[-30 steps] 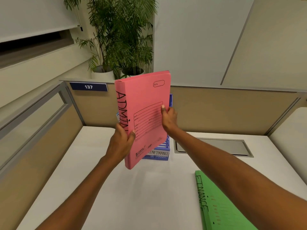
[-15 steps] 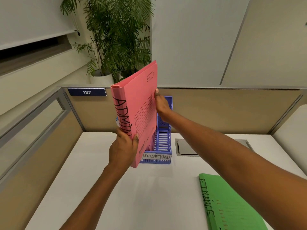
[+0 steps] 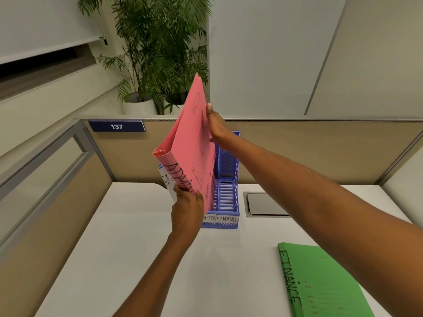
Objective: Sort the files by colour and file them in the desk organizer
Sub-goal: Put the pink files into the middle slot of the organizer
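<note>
- Three files: one pink file (image 3: 192,143) at the frame's centre, one green file (image 3: 325,282) at lower right, one white file (image 3: 165,180) partly hidden behind the pink one.
- One blue desk organizer (image 3: 226,191), centre, with two labelled slots showing.
- Two hands: left hand (image 3: 187,210), right hand (image 3: 217,126).
- Two potted plants (image 3: 158,53), upper centre.
- One number plate (image 3: 116,126), reading 137, at left.
- One grey hatch (image 3: 265,204) in the surface, right of centre.
</note>
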`<action>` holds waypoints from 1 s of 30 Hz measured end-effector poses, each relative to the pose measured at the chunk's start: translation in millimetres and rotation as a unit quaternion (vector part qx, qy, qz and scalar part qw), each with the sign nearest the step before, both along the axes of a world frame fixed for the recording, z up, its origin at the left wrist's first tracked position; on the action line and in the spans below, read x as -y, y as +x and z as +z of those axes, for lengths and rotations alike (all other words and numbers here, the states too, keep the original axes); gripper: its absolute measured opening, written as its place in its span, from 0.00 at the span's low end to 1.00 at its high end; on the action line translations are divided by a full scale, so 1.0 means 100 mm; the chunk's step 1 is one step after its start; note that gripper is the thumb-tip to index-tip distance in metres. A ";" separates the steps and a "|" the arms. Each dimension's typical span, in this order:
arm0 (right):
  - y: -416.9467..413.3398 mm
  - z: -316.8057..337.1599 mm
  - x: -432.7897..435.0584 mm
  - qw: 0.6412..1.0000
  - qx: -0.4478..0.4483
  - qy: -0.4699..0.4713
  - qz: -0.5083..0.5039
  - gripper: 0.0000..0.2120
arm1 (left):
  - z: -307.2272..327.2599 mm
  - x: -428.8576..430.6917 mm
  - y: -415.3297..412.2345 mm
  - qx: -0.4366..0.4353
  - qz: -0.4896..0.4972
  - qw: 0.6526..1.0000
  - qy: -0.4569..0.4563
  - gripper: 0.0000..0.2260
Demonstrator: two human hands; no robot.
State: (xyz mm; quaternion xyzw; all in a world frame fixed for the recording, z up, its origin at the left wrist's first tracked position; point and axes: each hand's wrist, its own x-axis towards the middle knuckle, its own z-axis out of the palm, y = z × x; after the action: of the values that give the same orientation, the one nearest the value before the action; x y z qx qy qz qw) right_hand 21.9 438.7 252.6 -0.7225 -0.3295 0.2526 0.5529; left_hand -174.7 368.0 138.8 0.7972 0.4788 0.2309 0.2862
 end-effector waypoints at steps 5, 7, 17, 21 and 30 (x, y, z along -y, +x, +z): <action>0.09 0.01 -0.07 1.000 0.000 0.013 0.004 0.40 | -0.10 -0.06 0.22 0.063 0.024 0.997 -0.033 0.21; 0.12 -0.02 -0.08 1.000 -0.020 0.013 0.010 0.39 | -0.13 -0.07 0.27 0.085 0.037 0.994 -0.052 0.21; 0.33 -0.27 -0.15 0.995 -0.094 0.029 0.001 0.31 | -0.53 -0.14 0.50 0.047 0.032 0.998 -0.034 0.21; 0.39 -0.31 -0.22 0.996 -0.073 0.047 -0.033 0.31 | -0.58 -0.21 0.64 0.036 0.032 0.999 -0.002 0.20; 0.43 -0.39 -0.19 0.991 -0.123 0.055 -0.013 0.30 | -0.77 -0.18 0.68 0.037 0.020 0.999 0.001 0.22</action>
State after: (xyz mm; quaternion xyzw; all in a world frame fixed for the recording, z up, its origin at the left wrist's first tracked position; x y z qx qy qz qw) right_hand 64.8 457.9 213.4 -0.6588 -0.2631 0.3134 0.6313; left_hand -106.5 385.9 61.7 0.7789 0.4831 0.2665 0.2983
